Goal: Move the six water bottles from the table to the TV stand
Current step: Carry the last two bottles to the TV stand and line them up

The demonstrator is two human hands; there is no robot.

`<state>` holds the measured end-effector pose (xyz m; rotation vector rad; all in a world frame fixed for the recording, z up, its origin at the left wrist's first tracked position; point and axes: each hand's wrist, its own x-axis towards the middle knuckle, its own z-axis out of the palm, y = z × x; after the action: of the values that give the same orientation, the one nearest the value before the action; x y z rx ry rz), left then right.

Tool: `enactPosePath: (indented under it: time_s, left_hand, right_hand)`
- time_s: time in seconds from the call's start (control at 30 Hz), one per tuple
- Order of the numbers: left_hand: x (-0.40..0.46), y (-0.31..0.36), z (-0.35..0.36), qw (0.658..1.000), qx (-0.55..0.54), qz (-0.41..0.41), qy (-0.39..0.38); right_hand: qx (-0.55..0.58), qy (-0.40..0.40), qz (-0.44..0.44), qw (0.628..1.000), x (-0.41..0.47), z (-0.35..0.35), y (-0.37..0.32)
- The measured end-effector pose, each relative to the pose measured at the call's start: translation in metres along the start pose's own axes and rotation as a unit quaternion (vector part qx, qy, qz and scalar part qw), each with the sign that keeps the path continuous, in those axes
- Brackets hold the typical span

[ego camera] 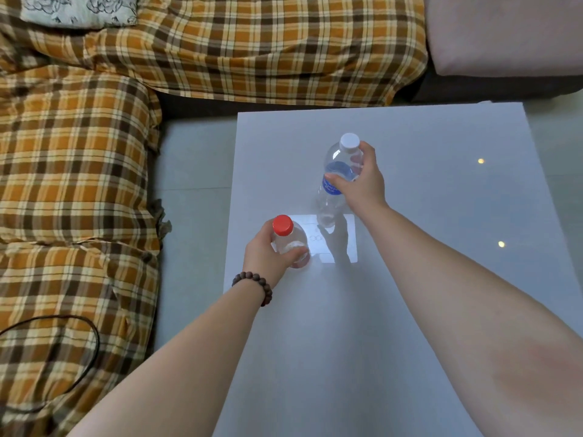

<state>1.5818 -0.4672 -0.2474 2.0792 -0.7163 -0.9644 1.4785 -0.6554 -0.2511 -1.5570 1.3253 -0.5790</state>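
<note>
At the centre of the frame we have two clear water bottles, one in each hand. The white-capped bottle (339,171), with a blue label round its middle, stands tall just above centre; its base sits over a bright patch of reflected light on the table, and we cannot tell whether it touches the top or is just lifted. Our right hand (362,181) is wrapped around its upper body at the label, thumb on the left side, fingers curled round the right below the cap, closed firmly on it.

Lower and to the left, the red-capped bottle (288,242) is seen almost from above, so its body is largely hidden beneath the cap and our grasp. Our left hand (268,252) clasps it from the left, fingers curved round the shoulder under the cap. A dark beaded bracelet (252,283) circles that wrist.

Both bottles are over the left half of the white glossy table (426,279), which fills the lower right of the frame and shows two small light spots on its right side.

A sofa under an orange-and-brown plaid cover (79,184) runs along the left and top edges. A pale patterned cushion (79,9) lies at upper left, a pinkish cushion (504,33) at upper right, and a black cable (91,339) loops on the plaid at lower left.
</note>
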Motion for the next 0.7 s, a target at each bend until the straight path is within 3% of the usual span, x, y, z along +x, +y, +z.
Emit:
enactPosePath:
  time_s: [0.33, 0.53, 0.7]
  left_hand:
    - [-0.068, 0.071, -0.030, 0.998, 0.004, 0.054, -0.031]
    - [-0.106, 0.116, -0.023, 0.990, -0.021, 0.119, -0.071]
    - [-0.145, 0.143, 0.003, 0.972, -0.008, 0.174, -0.158]
  right_hand:
    - [0.018, 0.034, 0.030, 0.999, -0.144, -0.093, -0.024]
    - [0.035, 0.123, 0.061, 0.990, -0.233, -0.146, -0.025]
    - [0.056, 0.213, 0.087, 0.971, -0.299, -0.173, -0.017]
